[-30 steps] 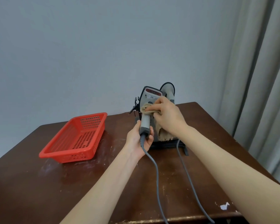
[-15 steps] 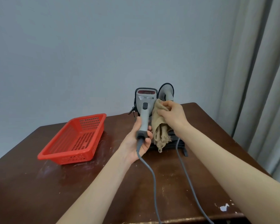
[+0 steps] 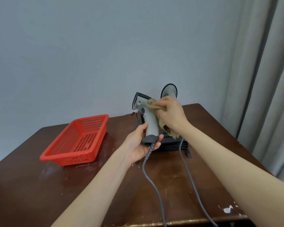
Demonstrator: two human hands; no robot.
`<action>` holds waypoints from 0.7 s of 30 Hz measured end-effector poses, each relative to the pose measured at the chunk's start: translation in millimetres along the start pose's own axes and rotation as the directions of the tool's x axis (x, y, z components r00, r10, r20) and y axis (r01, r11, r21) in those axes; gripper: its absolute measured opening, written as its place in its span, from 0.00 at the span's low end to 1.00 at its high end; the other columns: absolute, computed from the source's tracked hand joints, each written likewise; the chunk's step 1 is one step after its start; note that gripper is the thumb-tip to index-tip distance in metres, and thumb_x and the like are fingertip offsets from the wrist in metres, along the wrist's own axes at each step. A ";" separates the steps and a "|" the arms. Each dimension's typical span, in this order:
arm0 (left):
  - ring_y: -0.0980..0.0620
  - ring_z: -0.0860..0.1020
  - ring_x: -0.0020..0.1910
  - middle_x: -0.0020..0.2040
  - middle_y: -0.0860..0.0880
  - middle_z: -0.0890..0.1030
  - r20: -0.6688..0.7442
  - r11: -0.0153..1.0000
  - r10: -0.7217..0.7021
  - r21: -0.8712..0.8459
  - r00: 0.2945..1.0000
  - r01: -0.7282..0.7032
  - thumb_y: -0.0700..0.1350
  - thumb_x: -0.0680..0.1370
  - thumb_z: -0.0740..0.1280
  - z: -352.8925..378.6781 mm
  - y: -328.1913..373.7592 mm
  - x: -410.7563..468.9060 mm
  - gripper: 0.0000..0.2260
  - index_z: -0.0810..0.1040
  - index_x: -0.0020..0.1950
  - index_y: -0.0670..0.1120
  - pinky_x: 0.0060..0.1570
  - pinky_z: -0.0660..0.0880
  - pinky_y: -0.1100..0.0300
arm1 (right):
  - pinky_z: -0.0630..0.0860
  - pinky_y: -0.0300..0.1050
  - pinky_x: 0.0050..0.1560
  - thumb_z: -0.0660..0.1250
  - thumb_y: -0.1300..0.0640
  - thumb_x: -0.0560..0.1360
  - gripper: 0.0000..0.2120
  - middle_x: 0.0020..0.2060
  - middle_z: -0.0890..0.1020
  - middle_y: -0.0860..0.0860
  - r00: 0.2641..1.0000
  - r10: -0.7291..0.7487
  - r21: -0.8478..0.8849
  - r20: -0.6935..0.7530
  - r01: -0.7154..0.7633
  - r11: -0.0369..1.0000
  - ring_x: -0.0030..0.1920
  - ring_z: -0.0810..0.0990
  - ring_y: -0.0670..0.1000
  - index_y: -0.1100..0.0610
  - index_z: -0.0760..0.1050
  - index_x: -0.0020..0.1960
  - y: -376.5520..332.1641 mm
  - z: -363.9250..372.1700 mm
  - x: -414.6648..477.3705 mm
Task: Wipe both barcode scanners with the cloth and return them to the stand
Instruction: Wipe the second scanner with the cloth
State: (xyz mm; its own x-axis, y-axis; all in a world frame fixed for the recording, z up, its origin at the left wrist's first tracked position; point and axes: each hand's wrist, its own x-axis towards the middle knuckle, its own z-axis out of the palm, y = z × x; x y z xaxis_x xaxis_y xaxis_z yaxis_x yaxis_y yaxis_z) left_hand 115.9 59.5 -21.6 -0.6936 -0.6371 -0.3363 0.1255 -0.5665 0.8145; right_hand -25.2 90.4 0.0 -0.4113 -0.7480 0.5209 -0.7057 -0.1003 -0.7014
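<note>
My left hand (image 3: 142,145) grips the base of a grey barcode scanner (image 3: 148,122), held upright above the table with its head turned to the left. Against the back of that scanner's head my right hand (image 3: 170,114) presses a tan cloth (image 3: 152,103); the cloth's loose end hangs below the hand. A second grey scanner (image 3: 169,90) stands in the black stand (image 3: 174,145) behind my right hand, mostly hidden by it. Grey cables (image 3: 156,190) run from both scanners toward the table's front edge.
A red plastic basket (image 3: 77,141) with nothing in it sits at the left on the dark wooden table (image 3: 39,194). A grey wall rises behind the table and grey curtains (image 3: 269,79) hang at the right.
The held scanner has been turned so its head faces left. My right hand has moved the cloth from the scanner's side up onto its head.
</note>
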 end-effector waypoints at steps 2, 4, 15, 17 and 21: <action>0.46 0.80 0.34 0.48 0.39 0.78 -0.018 1.000 0.020 -0.021 1.000 -0.021 0.48 0.81 0.59 -0.8 0.8 2.8 0.14 0.72 0.62 0.41 0.23 0.74 0.61 | 0.67 0.37 0.51 0.60 0.67 0.76 0.16 0.52 0.75 0.49 0.990 -0.059 -0.041 0.129 0.065 0.997 0.53 0.72 0.47 0.53 0.83 0.53 -0.4 -0.1 -6.9; 0.47 0.78 0.32 0.43 0.40 0.79 -0.038 0.998 0.053 -0.023 0.998 -0.054 0.48 0.81 0.58 -2.9 0.5 5.1 0.12 0.74 0.57 0.42 0.21 0.71 0.63 | 0.68 0.35 0.47 0.60 0.68 0.74 0.16 0.48 0.75 0.48 0.955 -0.083 0.024 0.283 0.079 0.997 0.47 0.74 0.45 0.54 0.84 0.47 -2.4 -3.9 -17.1; 0.48 0.78 0.29 0.42 0.41 0.80 0.013 0.990 0.026 -0.142 1.000 -0.024 0.53 0.81 0.59 3.0 -4.8 13.9 0.16 0.75 0.58 0.41 0.18 0.71 0.64 | 0.71 0.42 0.49 0.59 0.65 0.76 0.16 0.47 0.73 0.46 0.984 -0.057 -0.074 0.168 0.071 0.995 0.48 0.74 0.48 0.51 0.83 0.53 -1.9 -9.7 -7.2; 0.49 0.78 0.27 0.36 0.43 0.80 0.002 0.986 0.032 -0.162 0.999 -0.032 0.54 0.81 0.57 2.4 -4.1 16.1 0.17 0.76 0.51 0.42 0.17 0.71 0.65 | 0.77 0.45 0.45 0.61 0.66 0.74 0.15 0.44 0.74 0.45 0.954 -0.077 0.051 0.291 0.065 0.997 0.40 0.80 0.52 0.52 0.84 0.45 -7.4 -11.0 -21.3; 0.50 0.78 0.26 0.34 0.43 0.80 -0.059 0.983 0.040 -0.175 0.997 -0.050 0.53 0.81 0.58 1.7 -8.1 18.3 0.16 0.77 0.49 0.41 0.19 0.72 0.65 | 0.71 0.40 0.48 0.62 0.66 0.73 0.14 0.41 0.74 0.44 0.962 -0.081 0.044 0.260 0.072 0.996 0.42 0.75 0.44 0.53 0.84 0.46 0.0 -9.0 -25.5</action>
State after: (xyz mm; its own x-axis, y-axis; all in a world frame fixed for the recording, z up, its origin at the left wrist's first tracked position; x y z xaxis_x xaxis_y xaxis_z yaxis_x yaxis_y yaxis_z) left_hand 101.0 53.3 -33.5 -0.6447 -0.6893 -0.3305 0.2824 -0.6165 0.7350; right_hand -19.9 115.4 -8.9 -0.1884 -0.8823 0.4313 -0.7074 -0.1828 -0.6828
